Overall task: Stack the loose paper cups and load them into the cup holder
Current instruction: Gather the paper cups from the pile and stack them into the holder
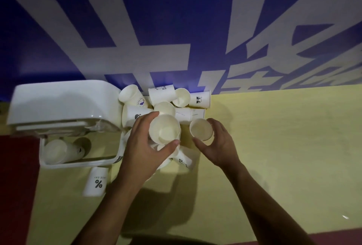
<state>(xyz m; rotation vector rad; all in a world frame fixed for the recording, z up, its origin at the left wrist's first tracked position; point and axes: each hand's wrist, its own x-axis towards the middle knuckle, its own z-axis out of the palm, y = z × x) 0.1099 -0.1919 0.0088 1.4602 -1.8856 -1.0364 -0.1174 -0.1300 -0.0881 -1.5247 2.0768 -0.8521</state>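
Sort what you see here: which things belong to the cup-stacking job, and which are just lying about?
Belongs to the job:
left hand gripping the left-hand cup
right hand gripping the right-hand cup
pile of loose cups
percent-sign cup
cup holder

Just lying about:
blue banner
yellow tabletop

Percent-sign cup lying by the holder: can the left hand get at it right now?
Likely yes for the path: the percent-sign cup lies alone on bare table, nothing over it. But the left hand grips an upright cup, so it would need to free up first.
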